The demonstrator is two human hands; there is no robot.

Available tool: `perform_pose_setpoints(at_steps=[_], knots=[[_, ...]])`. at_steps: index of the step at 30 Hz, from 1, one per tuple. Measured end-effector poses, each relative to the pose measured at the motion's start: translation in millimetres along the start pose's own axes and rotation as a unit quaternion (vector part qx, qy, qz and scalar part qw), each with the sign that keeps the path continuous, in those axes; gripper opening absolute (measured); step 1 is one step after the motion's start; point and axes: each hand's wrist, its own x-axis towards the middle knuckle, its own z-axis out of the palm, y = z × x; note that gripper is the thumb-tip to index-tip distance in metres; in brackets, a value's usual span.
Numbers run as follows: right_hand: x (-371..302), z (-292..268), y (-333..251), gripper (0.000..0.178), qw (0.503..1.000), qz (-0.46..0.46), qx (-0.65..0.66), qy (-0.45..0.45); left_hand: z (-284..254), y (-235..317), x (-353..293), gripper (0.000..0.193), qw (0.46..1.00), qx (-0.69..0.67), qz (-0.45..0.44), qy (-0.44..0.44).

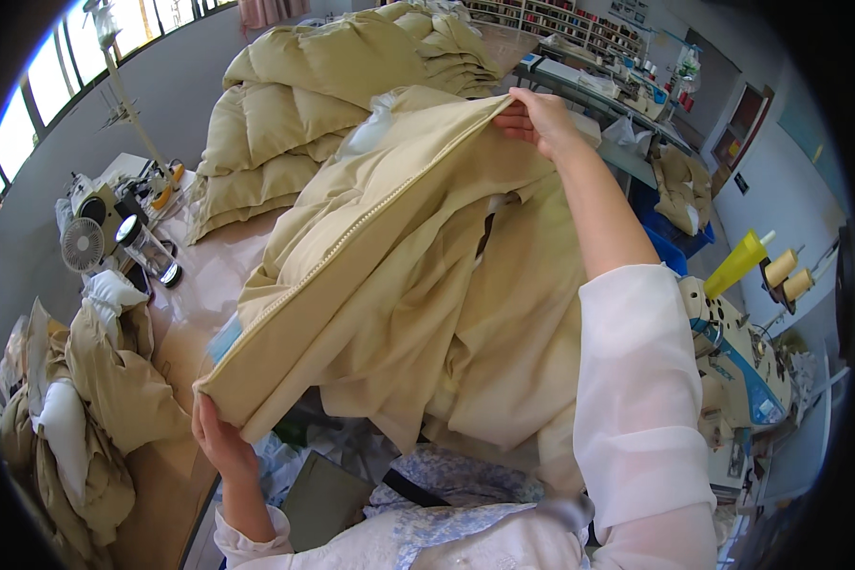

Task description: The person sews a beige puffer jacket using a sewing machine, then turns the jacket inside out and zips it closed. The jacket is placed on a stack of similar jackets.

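A tan padded jacket [389,256] is stretched between my two hands, its long zipper edge running at a slant from lower left to upper right. My left hand [223,439] pinches the lower corner of that edge, near a light blue patch beside the zipper. With the arm reaching far out, my right hand [539,123] grips the other end of the same edge. The jacket's lining side hangs in loose folds toward me. A small dark strip shows on the lining. Both hands' grips are partly covered by the cloth.
Behind the jacket rises a pile of tan quilted pieces [323,66]. On the left are a small fan [83,245], a clear bottle [147,251] and bunched tan and white garments [114,370]. A sewing machine [741,351] stands at right, below yellow thread cones [787,275].
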Motion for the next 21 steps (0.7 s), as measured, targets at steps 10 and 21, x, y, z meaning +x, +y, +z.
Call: perform_pose_setpoints(at_steps=[10, 21], knots=[[-4.1, -10.1, -13.8, 0.028, 0.999, 0.012, -0.027, 0.015, 19.7, 27.6, 11.1, 0.04, 0.987, -0.1, -0.126, -0.009], [64.2, -135.6, 34.6, 0.026, 0.981, -0.101, 0.004, 0.165, 128.5, 66.2, -57.0, 0.022, 0.656, 0.239, 0.511, -0.501]])
